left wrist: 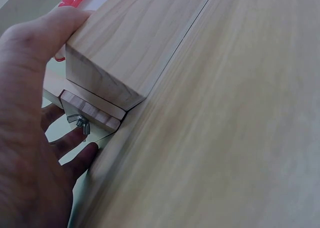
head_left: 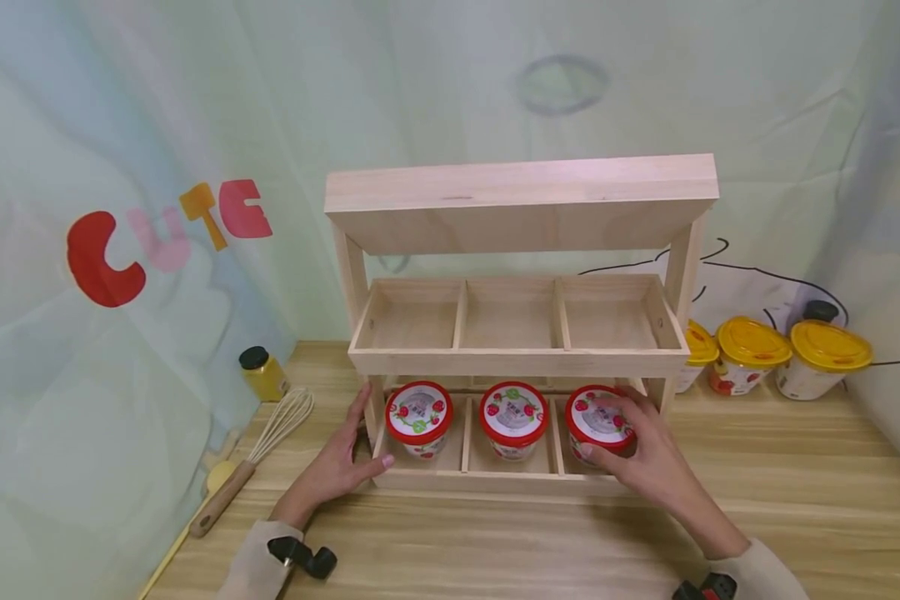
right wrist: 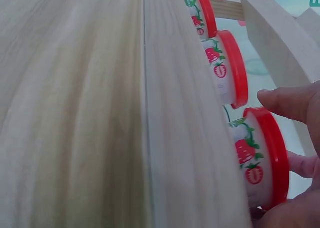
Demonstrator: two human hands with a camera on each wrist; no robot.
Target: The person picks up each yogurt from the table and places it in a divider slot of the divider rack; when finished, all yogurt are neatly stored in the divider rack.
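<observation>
- Whisk with pale wires and a brown handle lies on the wood-grain table, near a squat yellow jar with a black lid
- Left hand — fingers spread along the left end of the pale wooden two-tier stand, thumb resting on the front corner of its three-compartment lower tray; a metal wing nut shows by the fingers. It looks a sound place to brace: light counter-pressure should stop the stand sliding
- White strawberry-printed tub with a red-rimmed lid stands in the lower tray's left compartment, a second such tub in the middle one; both make a useful guide for lining up a third
- Third strawberry tub is in the right compartment, partly under the right hand, whose thumb and fingers curl round the lid's rim; how hard they pinch, I cannot tell
- Seating this tub well would mean a grip on opposite sides, a level lid and gentle pressure until the base sits flat, then fingers drawn forward — clear of the upper tray
- Yellow-lidded white tubs stand right of the stand, apart from the right hand
</observation>
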